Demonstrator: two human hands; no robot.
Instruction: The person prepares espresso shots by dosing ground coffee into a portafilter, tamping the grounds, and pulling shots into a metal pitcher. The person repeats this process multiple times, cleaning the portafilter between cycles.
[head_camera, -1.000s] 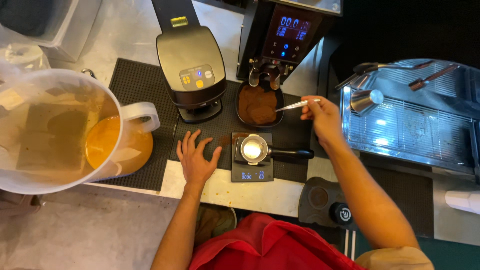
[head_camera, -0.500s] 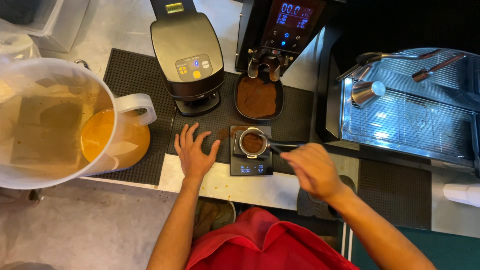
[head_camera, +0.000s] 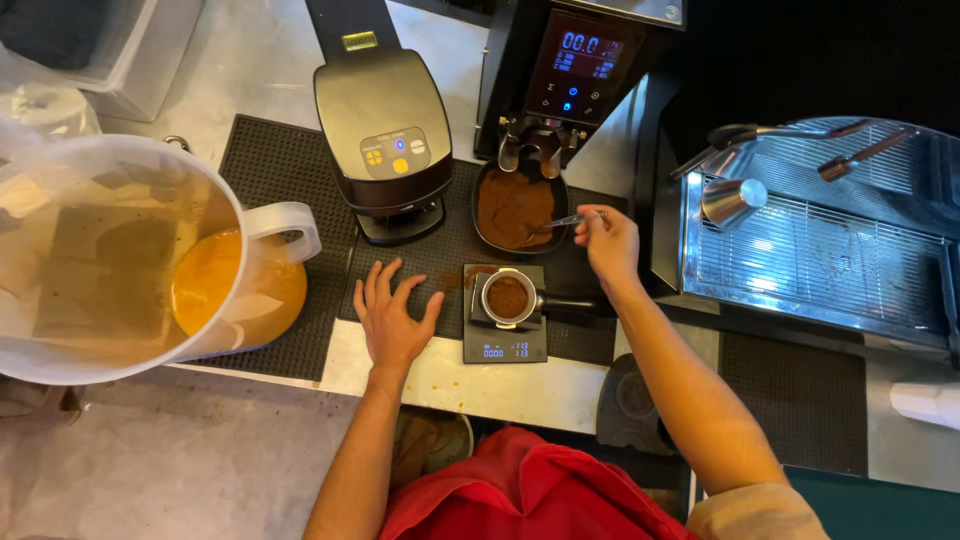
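A small metal spoon (head_camera: 560, 222) is pinched in the right hand (head_camera: 608, 243), its bowl dipped into the ground coffee that fills a dark tray (head_camera: 515, 208) under the spouts of the coffee grinder (head_camera: 570, 75). Just in front of that tray, a portafilter (head_camera: 508, 298) with a mound of grounds in its basket rests on a small black digital scale (head_camera: 504, 335), its handle pointing right, under the right wrist. The left hand (head_camera: 392, 318) lies flat and empty with fingers spread on the black rubber mat (head_camera: 275, 175), just left of the scale. Behind it stands a second, dark grey grinder (head_camera: 385, 140). Further left sits a large translucent pitcher (head_camera: 120, 260) holding orange liquid. To the right is the metal drip grate of an espresso machine (head_camera: 800, 260).
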